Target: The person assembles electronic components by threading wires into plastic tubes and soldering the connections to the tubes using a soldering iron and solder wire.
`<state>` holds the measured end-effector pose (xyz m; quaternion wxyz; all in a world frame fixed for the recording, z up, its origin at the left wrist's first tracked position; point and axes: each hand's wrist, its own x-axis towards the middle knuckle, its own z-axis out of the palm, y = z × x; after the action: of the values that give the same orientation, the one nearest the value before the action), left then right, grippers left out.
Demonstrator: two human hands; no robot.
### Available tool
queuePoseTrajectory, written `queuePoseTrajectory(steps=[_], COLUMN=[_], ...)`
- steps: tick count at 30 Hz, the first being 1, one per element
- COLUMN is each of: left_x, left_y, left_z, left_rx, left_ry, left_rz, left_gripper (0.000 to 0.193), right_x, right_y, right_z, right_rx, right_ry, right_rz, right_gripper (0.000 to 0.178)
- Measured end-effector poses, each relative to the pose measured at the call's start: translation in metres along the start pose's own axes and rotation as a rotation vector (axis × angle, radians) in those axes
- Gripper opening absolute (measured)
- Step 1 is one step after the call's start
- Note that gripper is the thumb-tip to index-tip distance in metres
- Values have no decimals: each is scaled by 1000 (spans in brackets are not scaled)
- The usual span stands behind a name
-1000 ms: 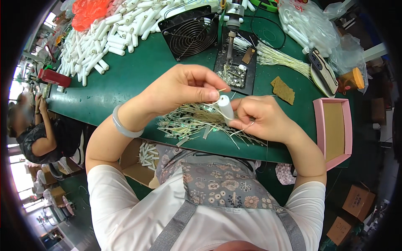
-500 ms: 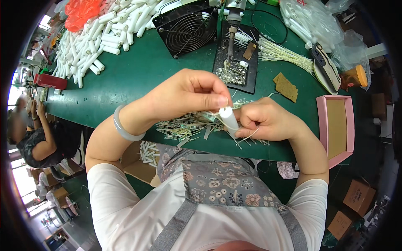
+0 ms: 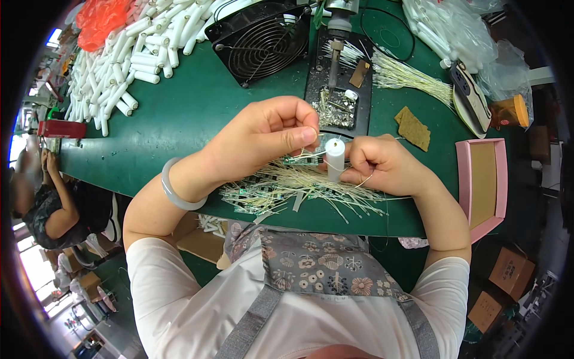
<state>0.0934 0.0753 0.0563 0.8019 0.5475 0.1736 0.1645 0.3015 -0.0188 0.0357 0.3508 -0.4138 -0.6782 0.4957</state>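
Observation:
A white plastic tube [image 3: 335, 158] stands nearly upright, its capped top with a small dark hole facing up. My right hand [image 3: 385, 166] is closed around its side, and a thin pale wire [image 3: 366, 180] sticks out by those fingers. Just left of the tube, my left hand [image 3: 272, 136] pinches a thin wire at its fingertips; the exact grip is partly hidden. Beneath both hands lies a heap of pale wires [image 3: 311, 182] with small green circuit boards [image 3: 244, 197] on their ends.
Many white tubes [image 3: 143, 66] are piled at the far left. A black fan [image 3: 263, 51] and a soldering iron [image 3: 335, 63] over a black tray [image 3: 363, 113] stand ahead. A wire bundle [image 3: 412, 81] and pink box [image 3: 501, 191] lie right. Another person [image 3: 57, 200] sits at left.
The tube has tipped more upright and shifted slightly right. My left hand has moved a little left, away from the tube's top. More of the wire heap shows below the hands.

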Motion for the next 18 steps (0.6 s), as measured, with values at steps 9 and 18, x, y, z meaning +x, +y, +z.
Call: queuePoseTrajectory(steps=[9,18], left_x=[10,17], left_y=[-7,-14], left_z=[-2,1], left_rx=[-138,-461], left_ry=[-126,-76], left_rz=[-151,-161], left_gripper=[9,3], right_x=[2,2], right_y=[-7,0], right_z=[-6,-11], right_rx=[-45,14], right_ry=[-118,-71], right_rz=[121,175], right_gripper=[35,34])
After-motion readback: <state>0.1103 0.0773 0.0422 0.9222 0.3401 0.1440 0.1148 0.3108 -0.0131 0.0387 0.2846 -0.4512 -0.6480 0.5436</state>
